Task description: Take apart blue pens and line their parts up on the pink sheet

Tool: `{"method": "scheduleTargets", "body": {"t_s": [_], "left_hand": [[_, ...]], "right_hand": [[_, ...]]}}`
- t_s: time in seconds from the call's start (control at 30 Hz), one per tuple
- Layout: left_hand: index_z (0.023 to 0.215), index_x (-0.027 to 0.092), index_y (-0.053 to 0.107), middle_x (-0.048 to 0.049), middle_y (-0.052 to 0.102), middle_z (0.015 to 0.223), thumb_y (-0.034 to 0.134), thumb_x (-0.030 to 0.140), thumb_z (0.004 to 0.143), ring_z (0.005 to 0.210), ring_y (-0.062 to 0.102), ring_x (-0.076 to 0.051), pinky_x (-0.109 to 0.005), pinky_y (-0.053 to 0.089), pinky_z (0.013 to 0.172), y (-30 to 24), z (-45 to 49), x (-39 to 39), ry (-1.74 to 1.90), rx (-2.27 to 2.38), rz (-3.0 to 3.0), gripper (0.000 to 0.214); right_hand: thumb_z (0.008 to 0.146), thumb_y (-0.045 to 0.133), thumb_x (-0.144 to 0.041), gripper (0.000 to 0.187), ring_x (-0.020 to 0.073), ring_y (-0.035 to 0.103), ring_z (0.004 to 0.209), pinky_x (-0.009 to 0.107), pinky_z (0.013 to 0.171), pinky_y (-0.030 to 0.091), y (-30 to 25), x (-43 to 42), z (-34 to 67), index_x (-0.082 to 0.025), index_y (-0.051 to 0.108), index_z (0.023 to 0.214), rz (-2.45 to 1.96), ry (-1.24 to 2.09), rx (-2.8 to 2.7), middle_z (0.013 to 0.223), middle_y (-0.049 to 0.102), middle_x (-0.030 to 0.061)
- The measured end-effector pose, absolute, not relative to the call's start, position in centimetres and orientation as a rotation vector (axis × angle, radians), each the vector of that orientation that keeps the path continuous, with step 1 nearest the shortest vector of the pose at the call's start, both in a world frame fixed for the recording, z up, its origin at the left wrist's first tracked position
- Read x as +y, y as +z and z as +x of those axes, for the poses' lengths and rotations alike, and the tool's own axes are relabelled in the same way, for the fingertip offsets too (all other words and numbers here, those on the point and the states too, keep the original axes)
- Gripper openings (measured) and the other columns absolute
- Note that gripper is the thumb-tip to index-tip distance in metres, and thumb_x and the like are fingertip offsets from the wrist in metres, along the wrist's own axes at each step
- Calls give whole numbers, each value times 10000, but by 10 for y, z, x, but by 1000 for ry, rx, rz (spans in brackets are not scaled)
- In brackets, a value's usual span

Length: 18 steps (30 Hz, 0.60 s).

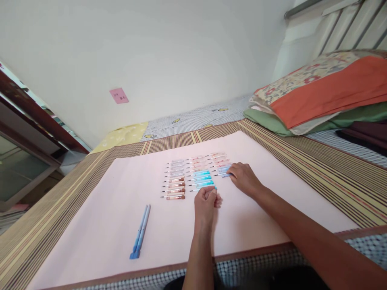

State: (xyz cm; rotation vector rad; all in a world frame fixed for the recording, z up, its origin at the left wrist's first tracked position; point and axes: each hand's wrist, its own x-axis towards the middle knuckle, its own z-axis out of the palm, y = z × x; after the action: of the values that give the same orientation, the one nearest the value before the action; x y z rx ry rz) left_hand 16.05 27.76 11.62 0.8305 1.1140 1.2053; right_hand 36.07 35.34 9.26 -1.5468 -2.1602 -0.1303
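Observation:
Slim pens lie in rows on a pale pink sheet (99, 225), their dark tips pointing left. The left column has clear pens (176, 166) above brown-ended pens (175, 191). Reddish-patterned pens (196, 162) and turquoise pens (202, 178) fill the middle column. My right hand (244, 178) has its fingers closed at the end of a blue pen (222, 175) in the right column. Beside the lowest turquoise pen, my left hand (206, 199) is curled shut; whatever its fingers hold is hidden. Two longer blue pens (140, 231) lie apart at the lower left.
The sheet rests on a striped mat (287, 161) over checked bedding. Folded orange and floral fabric (329, 92) is piled at the right. A pink note (119, 96) is stuck to the white wall behind.

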Motion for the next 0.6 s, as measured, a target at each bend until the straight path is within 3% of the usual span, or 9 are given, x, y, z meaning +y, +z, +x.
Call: {"method": "scheduleTargets", "body": {"t_s": [0.6], "left_hand": [[921, 123, 646, -22, 687, 634, 836, 518, 622, 547, 619, -132, -245, 451, 534, 115, 162, 277, 1181, 1121, 840, 530]], "right_hand": [[939, 573, -116, 171, 237, 571, 960, 347, 824, 300, 102, 353, 356, -169, 733, 911, -1665, -119, -2243, 974, 702, 81]]}}
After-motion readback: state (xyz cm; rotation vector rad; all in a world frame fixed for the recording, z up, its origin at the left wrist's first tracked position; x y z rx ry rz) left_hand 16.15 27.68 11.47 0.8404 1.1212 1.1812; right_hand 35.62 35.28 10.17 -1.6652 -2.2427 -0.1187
